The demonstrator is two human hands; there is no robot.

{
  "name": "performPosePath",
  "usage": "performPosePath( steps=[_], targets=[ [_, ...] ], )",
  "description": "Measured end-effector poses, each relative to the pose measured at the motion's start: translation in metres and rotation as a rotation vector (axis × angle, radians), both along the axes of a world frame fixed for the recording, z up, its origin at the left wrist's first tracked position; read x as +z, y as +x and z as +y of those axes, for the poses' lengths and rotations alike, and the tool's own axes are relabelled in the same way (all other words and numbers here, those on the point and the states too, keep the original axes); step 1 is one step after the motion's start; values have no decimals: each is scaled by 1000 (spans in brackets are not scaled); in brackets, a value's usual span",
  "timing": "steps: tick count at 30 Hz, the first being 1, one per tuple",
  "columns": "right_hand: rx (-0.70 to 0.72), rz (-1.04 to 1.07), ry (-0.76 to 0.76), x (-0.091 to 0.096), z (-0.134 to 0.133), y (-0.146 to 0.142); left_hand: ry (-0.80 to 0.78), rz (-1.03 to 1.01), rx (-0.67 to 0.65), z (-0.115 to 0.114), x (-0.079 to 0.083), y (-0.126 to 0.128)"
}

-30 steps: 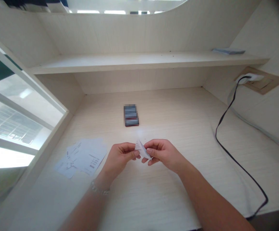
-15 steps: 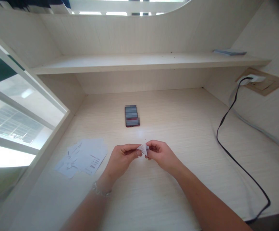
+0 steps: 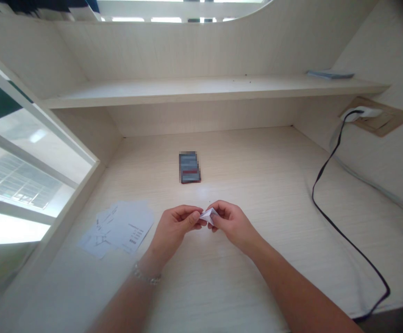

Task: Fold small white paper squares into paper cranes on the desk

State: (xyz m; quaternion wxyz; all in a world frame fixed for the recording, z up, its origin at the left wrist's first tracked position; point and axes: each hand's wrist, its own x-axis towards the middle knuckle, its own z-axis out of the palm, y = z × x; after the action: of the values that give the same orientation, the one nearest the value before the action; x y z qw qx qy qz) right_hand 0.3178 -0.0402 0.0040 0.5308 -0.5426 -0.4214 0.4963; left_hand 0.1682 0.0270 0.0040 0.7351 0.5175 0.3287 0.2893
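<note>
Two bare hands hold one small folded piece of white paper (image 3: 208, 216) up over the tabletop (image 3: 257, 162), near the front of it. The left hand (image 3: 173, 226) pinches the paper from one side, with its thumb and fingers pressed close. The right hand (image 3: 232, 225) pinches it from the other side, so each hand's grip is tight on the paper, and the two hands nearly touch. The paper is folded into a small pointed shape, and the fingers hide part of it. A thin silver bracelet (image 3: 146, 276) sits on the left wrist.

Just left of the hands, some loose sheets of printed paper (image 3: 125, 226) lie on the tabletop, one over another. Farther ahead lies a flat dark thing (image 3: 189, 167), too blurred to tell what it is. On the right, a black cord (image 3: 326, 208) runs across the tabletop and up to a white plug (image 3: 356, 114) in the wall. Above is a long shelf (image 3: 201, 90) with a thin blue-gray stack (image 3: 330, 74) near its right end. A big window (image 3: 21, 162) is on the left.
</note>
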Motion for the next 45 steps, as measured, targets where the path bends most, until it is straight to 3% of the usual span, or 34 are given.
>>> performPosePath(
  steps=[4, 9, 14, 19, 26, 36, 45],
  targets=[
    [-20, 44, -20, -3, 1, -2, -8, 0, 15, -1, 0, 1],
    [-96, -85, 47, 0, -2, -4, 8, -34, 39, -2, -1, 3],
    [-61, -39, 52, 1, -3, -6, 42, -25, 58, -2, 2, 3],
    [-113, -162, 67, 2, -4, -6, 71, 21, 79, -3, 2, 4],
    [-118, -364, 215, 12, -10, -6, 62, -43, 65, -4, 1, 2],
    [-156, -386, 223, 10, -11, -7, 87, -38, 33, -6, 5, 0],
    [-141, -497, 348, 12, -12, -4, 70, -70, 1, -4, 6, -3]
  ],
)
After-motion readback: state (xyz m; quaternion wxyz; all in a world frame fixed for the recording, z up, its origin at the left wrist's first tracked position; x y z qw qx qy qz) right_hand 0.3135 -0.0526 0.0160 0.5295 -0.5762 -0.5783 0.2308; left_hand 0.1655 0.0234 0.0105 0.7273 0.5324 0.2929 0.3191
